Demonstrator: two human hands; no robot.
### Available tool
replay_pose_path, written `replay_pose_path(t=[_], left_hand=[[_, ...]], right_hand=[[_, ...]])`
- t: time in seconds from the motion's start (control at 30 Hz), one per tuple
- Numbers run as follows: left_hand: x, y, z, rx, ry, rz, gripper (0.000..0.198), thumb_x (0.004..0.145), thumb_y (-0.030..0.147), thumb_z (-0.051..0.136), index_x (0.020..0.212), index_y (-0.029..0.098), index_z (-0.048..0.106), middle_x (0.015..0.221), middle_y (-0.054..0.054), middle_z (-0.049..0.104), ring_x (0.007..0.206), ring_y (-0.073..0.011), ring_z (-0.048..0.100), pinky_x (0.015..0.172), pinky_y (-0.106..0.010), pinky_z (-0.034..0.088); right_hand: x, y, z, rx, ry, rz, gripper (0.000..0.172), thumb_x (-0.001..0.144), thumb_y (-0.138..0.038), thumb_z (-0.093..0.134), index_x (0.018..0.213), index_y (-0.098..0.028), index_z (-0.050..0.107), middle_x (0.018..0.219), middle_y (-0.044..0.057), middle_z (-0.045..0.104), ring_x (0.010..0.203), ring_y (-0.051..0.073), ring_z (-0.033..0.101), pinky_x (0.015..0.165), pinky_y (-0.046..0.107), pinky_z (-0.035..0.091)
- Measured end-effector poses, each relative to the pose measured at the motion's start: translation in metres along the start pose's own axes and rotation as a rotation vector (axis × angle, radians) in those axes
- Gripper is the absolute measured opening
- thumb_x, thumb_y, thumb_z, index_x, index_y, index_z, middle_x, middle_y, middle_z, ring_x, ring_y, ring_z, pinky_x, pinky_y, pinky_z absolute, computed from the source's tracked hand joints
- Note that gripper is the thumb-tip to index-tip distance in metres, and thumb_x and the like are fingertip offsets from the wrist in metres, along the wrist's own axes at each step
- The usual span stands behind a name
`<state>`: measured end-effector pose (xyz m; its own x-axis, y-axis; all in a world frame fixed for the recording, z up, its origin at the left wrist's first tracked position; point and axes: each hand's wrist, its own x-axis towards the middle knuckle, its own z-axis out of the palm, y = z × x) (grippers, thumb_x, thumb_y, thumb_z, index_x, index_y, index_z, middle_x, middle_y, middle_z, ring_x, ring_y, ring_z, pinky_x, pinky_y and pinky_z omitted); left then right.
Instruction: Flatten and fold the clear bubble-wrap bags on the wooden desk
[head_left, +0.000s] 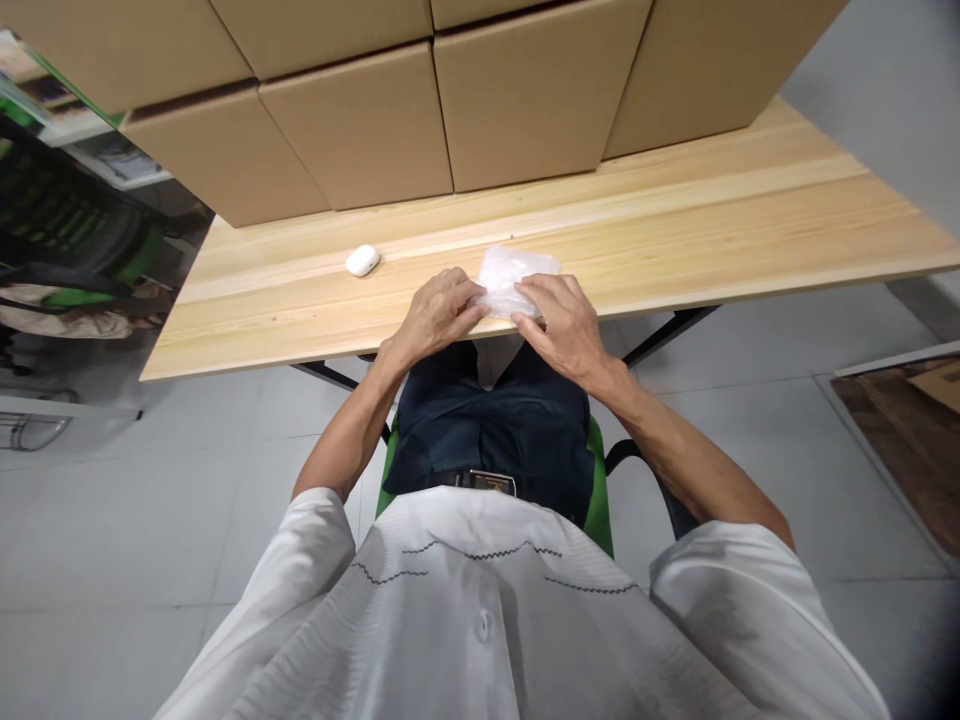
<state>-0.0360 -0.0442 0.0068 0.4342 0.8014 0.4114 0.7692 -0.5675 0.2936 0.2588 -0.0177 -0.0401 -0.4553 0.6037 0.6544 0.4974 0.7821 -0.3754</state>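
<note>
From the head view: gripped a clear plastic bag (517, 270) with both hands, left hand (437, 318) closed on its left end, right hand (566, 328) pinching its near right edge. Held the bag low at the near edge of the wooden table (750, 220); resting or just above, could not tell. Saw a white earbud case (362, 260) lying apart to the left, before stacked cardboard boxes (525, 90).
</note>
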Motion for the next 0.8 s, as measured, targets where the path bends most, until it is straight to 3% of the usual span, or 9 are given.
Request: replay_pose_path(t=[0.33,0.43,0.6,0.8], left_hand=[[0.003,-0.003,-0.002,-0.013,-0.012,-0.007,0.014,0.116,0.033,0.071,0.118,0.025,0.082,0.111,-0.01,0.078,0.103,-0.0304,0.071,0.095,-0.046,0.059],[0.004,-0.004,-0.004,-0.038,-0.016,0.0,0.023,0.12,0.047,0.072,0.116,0.026,0.082,0.11,-0.01,0.078,0.105,-0.0308,0.071,0.098,-0.047,0.06],[0.009,-0.003,0.001,-0.096,0.027,-0.015,0.046,0.128,0.065,0.059,0.115,0.026,0.08,0.111,-0.009,0.077,0.104,-0.0285,0.072,0.097,-0.045,0.062],[0.013,-0.006,0.009,-0.093,0.064,0.019,0.05,0.124,0.075,0.063,0.123,0.027,0.076,0.126,-0.012,0.078,0.108,-0.0297,0.073,0.095,-0.046,0.063]], right_hand=[[0.0,0.005,-0.002,0.043,-0.017,0.003,0.049,0.123,-0.04,0.059,0.162,-0.021,0.081,0.155,0.021,0.087,0.142,0.045,0.078,0.125,0.07,0.063],[0.001,0.003,-0.002,0.064,-0.024,0.03,0.049,0.122,-0.039,0.057,0.16,-0.022,0.082,0.155,0.021,0.087,0.144,0.046,0.077,0.126,0.071,0.063],[0.002,0.002,-0.002,0.086,-0.019,0.062,0.048,0.121,-0.039,0.056,0.156,-0.024,0.084,0.154,0.02,0.087,0.144,0.045,0.076,0.128,0.07,0.061],[0.004,0.002,0.001,0.113,-0.018,0.095,0.046,0.124,-0.048,0.059,0.153,-0.025,0.086,0.152,0.019,0.088,0.143,0.045,0.076,0.128,0.069,0.06]])
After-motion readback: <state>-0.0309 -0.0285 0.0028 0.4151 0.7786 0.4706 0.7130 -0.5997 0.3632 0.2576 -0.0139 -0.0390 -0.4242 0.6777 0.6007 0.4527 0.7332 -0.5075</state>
